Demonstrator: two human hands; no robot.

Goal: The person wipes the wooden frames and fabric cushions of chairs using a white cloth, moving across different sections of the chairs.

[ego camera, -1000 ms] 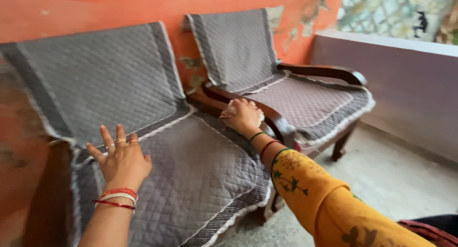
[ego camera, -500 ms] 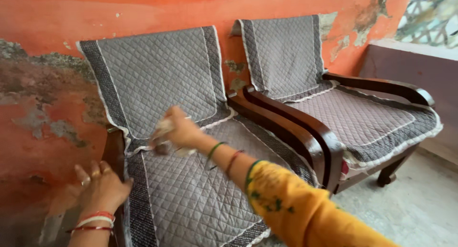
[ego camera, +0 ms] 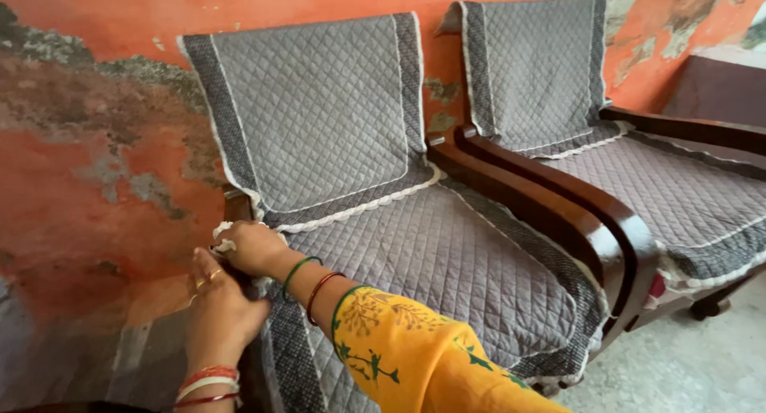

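My right hand (ego camera: 251, 247) is closed around a small pale cloth (ego camera: 223, 239) and presses it on the left wooden armrest (ego camera: 234, 204) of the nearer chair. My left hand (ego camera: 221, 306) rests flat on the same armrest just below, fingers together, holding nothing. The chair has a grey quilted cover (ego camera: 415, 253) with a darker border and white trim. My right arm wears a yellow patterned sleeve (ego camera: 415, 357) and bangles; the left wrist has red and white bangles.
A second chair (ego camera: 678, 189) with the same grey cover stands to the right, its dark wooden armrests (ego camera: 558, 197) between the two seats. Behind is a peeling orange wall (ego camera: 88, 142). A grey concrete floor (ego camera: 686, 365) shows at the lower right.
My right hand carried the cloth from the middle armrests across the seat to the left armrest. My left hand shifted from the seat to that armrest. The view swung left.
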